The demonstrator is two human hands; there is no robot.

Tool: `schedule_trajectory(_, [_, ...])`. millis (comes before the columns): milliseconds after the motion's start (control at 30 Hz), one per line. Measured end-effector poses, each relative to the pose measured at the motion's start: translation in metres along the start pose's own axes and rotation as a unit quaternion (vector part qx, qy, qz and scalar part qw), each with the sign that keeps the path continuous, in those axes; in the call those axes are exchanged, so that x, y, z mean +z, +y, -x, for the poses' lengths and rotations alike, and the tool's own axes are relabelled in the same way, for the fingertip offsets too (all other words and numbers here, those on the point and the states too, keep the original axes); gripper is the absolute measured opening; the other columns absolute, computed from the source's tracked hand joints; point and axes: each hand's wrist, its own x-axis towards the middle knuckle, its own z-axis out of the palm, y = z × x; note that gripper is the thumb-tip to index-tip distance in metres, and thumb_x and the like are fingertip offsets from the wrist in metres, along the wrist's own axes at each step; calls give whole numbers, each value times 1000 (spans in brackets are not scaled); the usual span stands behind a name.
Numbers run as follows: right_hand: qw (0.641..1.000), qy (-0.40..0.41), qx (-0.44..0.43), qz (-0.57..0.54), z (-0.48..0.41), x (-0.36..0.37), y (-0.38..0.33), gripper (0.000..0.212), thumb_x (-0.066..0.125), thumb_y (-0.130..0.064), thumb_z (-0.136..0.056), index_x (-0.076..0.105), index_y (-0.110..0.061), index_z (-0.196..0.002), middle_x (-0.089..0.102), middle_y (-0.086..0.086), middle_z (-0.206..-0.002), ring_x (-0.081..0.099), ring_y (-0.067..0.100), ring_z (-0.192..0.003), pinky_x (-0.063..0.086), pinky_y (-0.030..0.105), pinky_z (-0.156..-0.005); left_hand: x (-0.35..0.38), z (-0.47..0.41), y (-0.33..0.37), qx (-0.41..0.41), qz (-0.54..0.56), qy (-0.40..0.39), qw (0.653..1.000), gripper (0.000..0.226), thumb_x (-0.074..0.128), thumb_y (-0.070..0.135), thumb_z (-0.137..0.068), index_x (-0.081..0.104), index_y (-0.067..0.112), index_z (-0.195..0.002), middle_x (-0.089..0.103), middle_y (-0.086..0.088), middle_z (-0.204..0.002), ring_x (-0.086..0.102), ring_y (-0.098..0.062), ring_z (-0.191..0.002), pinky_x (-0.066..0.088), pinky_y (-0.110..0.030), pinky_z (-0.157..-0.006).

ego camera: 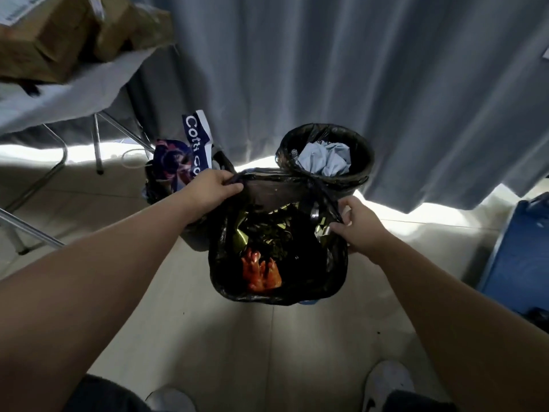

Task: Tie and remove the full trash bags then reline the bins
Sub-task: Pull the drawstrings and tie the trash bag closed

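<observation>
A full black trash bag point(315, 281) sits in front of me with its mouth pulled wide, showing dark scraps and a red-orange piece inside. My left hand point(212, 187) grips the bag's upper left rim. My right hand point(361, 221) pinches the right rim. Behind it stands a second bin point(364, 162) lined with a black bag and holding crumpled blue-grey paper point(325, 159). To the left a third black bag point(162, 185) is stuffed with a white and blue paper bag and printed packaging.
A grey curtain point(356, 69) hangs right behind the bins. A table with cardboard boxes point(50, 34) and metal legs stands at left. A blue container point(523, 257) is at the right edge. My shoes point(386, 382) stand on pale floor tiles below.
</observation>
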Motion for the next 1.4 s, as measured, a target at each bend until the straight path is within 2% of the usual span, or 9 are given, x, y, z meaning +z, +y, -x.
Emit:
schedule_trajectory(167, [994, 36, 94, 46, -14, -7, 24, 50, 67, -20, -71, 46, -8, -114, 61, 17, -106, 62, 37, -96, 55, 54, -77, 19, -11, -1, 63, 37, 160, 984, 14, 55, 18, -92, 64, 13, -102, 60, 3, -86, 57, -10, -83, 42, -17, -75])
schedule_trajectory(400, [959, 86, 203, -178, -17, 1, 43, 26, 63, 3, -83, 52, 1, -107, 58, 21, -107, 63, 33, -82, 54, 38, -41, 29, 1, -68, -163, 9, -39, 986, 90, 63, 72, -60, 45, 18, -130, 60, -10, -123, 60, -28, -108, 50, -43, -93])
schedule_trajectory(567, [966, 65, 163, -191, -12, 21, 26, 29, 64, 0, -85, 42, -12, -99, 51, 13, -108, 60, 33, -92, 56, 44, -55, 55, 16, -87, -192, 168, -34, 966, 44, 47, 42, -95, 48, 13, -128, 59, -8, -118, 64, -22, -95, 52, -29, -72])
schedule_trajectory(667, [968, 53, 163, -185, -11, 20, 20, 21, 63, -5, -87, 46, -15, -81, 58, 15, -100, 63, 31, -80, 55, 41, -59, 60, 5, -86, -183, 228, 95, 952, 24, 40, 24, -100, 59, 11, -92, 61, -11, -87, 59, -20, -71, 50, -24, -61])
schedule_trajectory(867, [939, -28, 220, -264, -13, 2, 10, 11, 57, -5, -90, 60, -12, -98, 65, 7, -92, 62, 19, -75, 54, 35, -74, 57, -7, -74, -232, 286, 25, 929, 16, 39, 17, -100, 54, 21, -107, 59, 0, -88, 55, -12, -75, 46, -26, -63])
schedule_trajectory(1100, [912, -18, 254, -322, -6, 13, 39, 49, 53, 4, -90, 41, -13, -135, 59, 9, -102, 58, 20, -79, 53, 41, -76, 65, 0, -85, -247, 433, 6, 867, 12, 46, 12, -97, 55, 15, -89, 59, 0, -88, 56, -8, -79, 52, -20, -61])
schedule_trajectory(1233, [964, 38, 214, -153, -4, 14, 46, 14, 71, -11, -83, 61, -1, -81, 52, 9, -66, 42, 17, -53, 33, 24, -48, 55, 5, -86, -248, 284, 90, 922, 13, 60, 14, -90, 57, 13, -77, 62, -8, -85, 59, -16, -75, 53, -24, -63])
schedule_trajectory(1333, [985, 63, 160, 23, -4, 10, 39, 29, 74, -23, -79, 55, -7, -64, 49, 6, -57, 48, 23, -56, 39, 29, -56, 47, 5, -75, -167, 4, 95, 981, 14, 59, 15, -90, 56, 5, -80, 62, -16, -88, 62, -32, -87, 51, -37, -80])
schedule_trajectory(1400, [988, 55, 140, 26, -2, 8, 26, 23, 72, -22, -81, 58, -7, -70, 57, 10, -66, 56, 26, -63, 50, 36, -66, 44, 5, -50, -55, -251, 81, 963, 12, 51, 15, -93, 52, 4, -99, 58, -12, -88, 58, -33, -88, 45, -37, -75])
